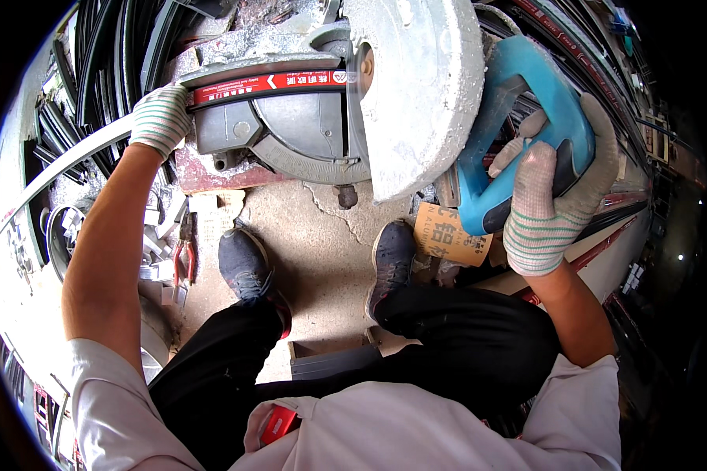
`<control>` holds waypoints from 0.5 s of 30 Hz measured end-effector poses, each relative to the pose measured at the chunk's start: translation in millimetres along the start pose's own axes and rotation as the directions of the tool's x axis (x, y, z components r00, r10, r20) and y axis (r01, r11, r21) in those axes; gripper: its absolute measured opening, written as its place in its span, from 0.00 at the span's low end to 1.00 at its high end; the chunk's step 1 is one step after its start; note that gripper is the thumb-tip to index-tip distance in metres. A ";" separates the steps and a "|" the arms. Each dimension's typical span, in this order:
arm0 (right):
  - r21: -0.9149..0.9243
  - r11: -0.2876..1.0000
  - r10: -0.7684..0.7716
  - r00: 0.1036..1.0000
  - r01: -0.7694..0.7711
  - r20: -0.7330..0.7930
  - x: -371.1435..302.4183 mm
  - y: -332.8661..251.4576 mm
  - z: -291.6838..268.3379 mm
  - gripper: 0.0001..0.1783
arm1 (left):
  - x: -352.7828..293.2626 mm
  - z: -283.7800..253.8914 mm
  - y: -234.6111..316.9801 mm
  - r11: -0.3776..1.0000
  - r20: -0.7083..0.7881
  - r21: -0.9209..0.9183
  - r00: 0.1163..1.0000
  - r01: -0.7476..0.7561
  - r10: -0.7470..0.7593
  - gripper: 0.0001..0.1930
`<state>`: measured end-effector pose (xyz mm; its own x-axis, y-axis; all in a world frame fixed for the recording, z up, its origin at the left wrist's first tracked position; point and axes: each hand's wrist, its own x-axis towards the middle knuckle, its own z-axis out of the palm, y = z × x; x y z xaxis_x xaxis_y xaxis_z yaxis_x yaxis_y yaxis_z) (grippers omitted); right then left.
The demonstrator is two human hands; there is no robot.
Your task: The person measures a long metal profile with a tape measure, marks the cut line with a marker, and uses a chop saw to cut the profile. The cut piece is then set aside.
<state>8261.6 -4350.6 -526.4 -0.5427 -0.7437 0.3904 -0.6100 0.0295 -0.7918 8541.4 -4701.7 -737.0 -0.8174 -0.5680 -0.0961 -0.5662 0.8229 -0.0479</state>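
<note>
Blue saw handle (558, 129) fills the right grip (559, 200), which is curled round it. I see the left grip (161, 122) holding a long strip (267, 85) that sticks out both sides, its red part reaching right to the dusty white guard (428, 94). Red pliers (191, 263) are below that left grip.

This place is a workshop, as one can see from the powered cutting saw (416, 86), which has a dusty white guard (428, 153) and a blue handle (558, 98). Many long, dark strips (126, 47) are crowded on both sides of it. Pliers with red handles (184, 261) lie among short, pale cut pieces (157, 245) on the rough, bare floor (310, 267).
</note>
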 end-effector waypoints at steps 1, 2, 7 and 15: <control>-0.004 1.000 0.002 1.000 -0.002 0.002 0.3 0.0 -0.2 0.34 | -0.1 -0.1 -0.1 1.000 0.001 -0.001 1.000 0.000 0.000 0.06; -0.025 0.999 -0.028 1.000 0.029 0.006 0.9 1.2 -0.6 0.34 | -0.2 -0.2 -0.2 1.000 0.005 -0.001 1.000 0.002 -0.002 0.07; -0.009 1.000 0.007 1.000 -0.007 0.002 0.6 -1.7 -0.1 0.33 | 0.2 -1.0 0.3 1.000 0.010 -0.002 1.000 0.001 -0.001 0.07; -0.009 0.998 -0.056 0.998 0.056 0.021 1.8 4.0 -1.3 0.33 | -0.7 -2.0 1.5 1.000 -0.012 -0.013 1.000 -0.002 0.002 0.07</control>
<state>8257.5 -4350.9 -528.3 -0.4958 -0.7579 0.4239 -0.6444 -0.0062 -0.7646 8540.9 -4700.2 -735.1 -0.8196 -0.5666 -0.0845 -0.5659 0.8238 -0.0351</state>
